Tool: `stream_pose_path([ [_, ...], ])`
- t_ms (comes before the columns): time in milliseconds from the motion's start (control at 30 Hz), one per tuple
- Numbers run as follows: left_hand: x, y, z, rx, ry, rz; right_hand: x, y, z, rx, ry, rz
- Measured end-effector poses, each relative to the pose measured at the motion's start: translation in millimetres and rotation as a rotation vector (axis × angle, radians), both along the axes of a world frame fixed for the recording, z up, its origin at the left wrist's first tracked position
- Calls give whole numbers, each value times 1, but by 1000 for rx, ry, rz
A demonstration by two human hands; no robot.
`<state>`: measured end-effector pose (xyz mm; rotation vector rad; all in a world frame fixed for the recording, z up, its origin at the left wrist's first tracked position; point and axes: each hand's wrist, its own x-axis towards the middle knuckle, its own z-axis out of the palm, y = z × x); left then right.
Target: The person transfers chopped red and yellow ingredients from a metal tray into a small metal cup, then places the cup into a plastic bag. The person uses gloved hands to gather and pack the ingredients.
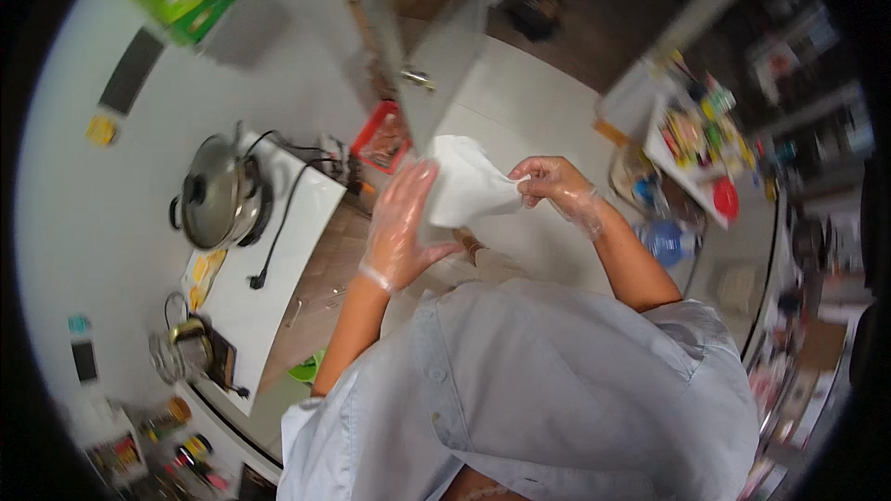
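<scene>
Both of my hands wear thin clear plastic gloves. My right hand (553, 188) pinches the right corner of a white paper or cloth sheet (466, 184) between thumb and fingers. The sheet hangs out in front of me above the floor, its left edge beside my left hand (404, 223). That hand is raised with its thumb spread from the fingers, and nothing shows in its grasp. Whether its fingertips touch the sheet cannot be told.
On a white counter (240, 320) at left stand a lidded metal pot (216, 191), a black power cord (282, 223) and a kettle (188, 344). A red tray (383, 137) lies beyond, near a door handle (418, 78). Packed goods cover a white table (686, 191) at right, near a water bottle (665, 243).
</scene>
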<state>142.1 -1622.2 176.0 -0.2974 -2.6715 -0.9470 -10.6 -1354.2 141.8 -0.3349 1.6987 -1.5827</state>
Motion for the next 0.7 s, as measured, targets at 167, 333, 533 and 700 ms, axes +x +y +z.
stream_pose_path([
  [167, -48, 136, 12, -205, -121, -553, 99, 130, 48, 10, 23, -275],
  [333, -28, 263, -3, -292, -283, -804, 200, 249, 50, -76, 41, -584],
  [533, 24, 411, -15, -418, -321, -1112, 331, 372, 39, 712, 755, -780],
  [700, 93, 558, 7, -527, -266, -1360, 419, 426, 68, 1213, 922, -728],
])
